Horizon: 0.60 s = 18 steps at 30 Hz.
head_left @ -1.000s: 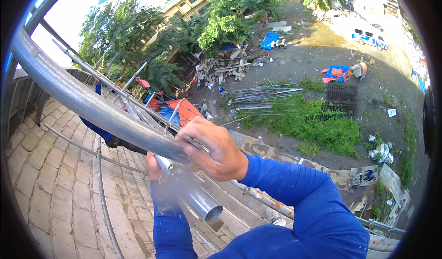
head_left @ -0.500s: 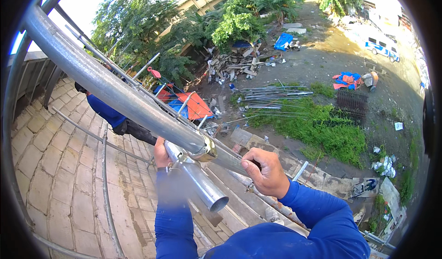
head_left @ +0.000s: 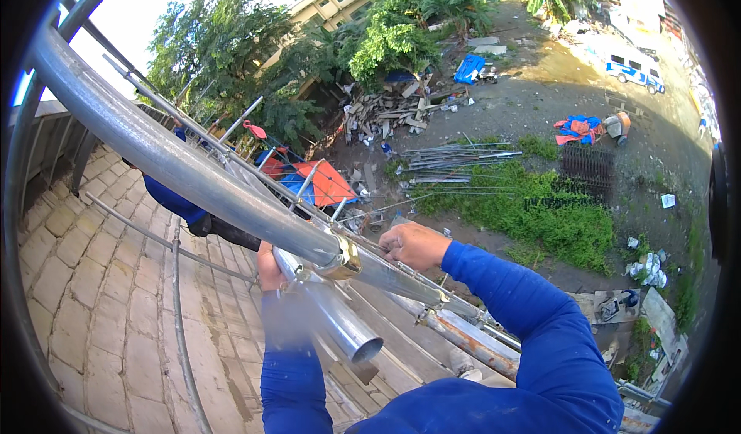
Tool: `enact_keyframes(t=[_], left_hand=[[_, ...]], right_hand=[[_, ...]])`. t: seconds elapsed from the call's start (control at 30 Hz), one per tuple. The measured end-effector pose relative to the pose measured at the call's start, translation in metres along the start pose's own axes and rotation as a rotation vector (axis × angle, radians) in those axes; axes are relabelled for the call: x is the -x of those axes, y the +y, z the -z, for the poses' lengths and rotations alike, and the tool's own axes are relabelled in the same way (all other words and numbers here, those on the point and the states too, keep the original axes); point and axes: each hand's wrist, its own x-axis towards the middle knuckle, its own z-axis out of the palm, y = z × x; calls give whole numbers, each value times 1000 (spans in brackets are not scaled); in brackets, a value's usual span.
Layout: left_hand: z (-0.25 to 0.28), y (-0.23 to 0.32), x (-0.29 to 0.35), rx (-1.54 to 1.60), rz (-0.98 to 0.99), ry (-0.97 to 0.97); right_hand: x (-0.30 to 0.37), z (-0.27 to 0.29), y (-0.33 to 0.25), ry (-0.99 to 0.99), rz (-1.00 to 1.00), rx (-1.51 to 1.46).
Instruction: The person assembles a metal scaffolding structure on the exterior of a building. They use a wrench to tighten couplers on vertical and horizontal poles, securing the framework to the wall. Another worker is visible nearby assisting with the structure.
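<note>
A long grey steel scaffold pipe (head_left: 185, 156) slants from the upper left toward the middle, with a metal scaffold clamp (head_left: 345, 258) around it. Below it lies a shorter steel pipe (head_left: 340, 322), its open end toward me. My left hand (head_left: 270, 268) is closed against the far part of this shorter pipe; the pipe hides some fingers. Just beyond the long pipe and right of the clamp, my right hand (head_left: 417, 246) is bent inward with curled fingers. Whatever its fingertips hold is hidden. A smudge blurs the view over my left wrist.
A block wall (head_left: 116, 295) fills the left side, crossed by thin bars (head_left: 179, 310). A person in blue (head_left: 174, 202) is beyond the long pipe. Far below on the ground are stacked pipes (head_left: 455, 164), an orange tarp (head_left: 333, 184) and a van (head_left: 634, 73). A rusty pipe (head_left: 478, 345) runs at lower right.
My right hand has moved left and away from me, over the long pipe toward the clamp's far side. My left hand stays at the shorter pipe. The view has shifted slightly.
</note>
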Motion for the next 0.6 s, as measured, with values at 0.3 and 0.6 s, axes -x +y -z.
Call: enact_keyframes(t=[0.3,0.6], left_hand=[[-67,19,25,-213,-81,47],[-78,22,29,103,39,35]], right_hand=[[-122,-25,16,38,-12,-462],[-173,31,-97,398,109,-653]])
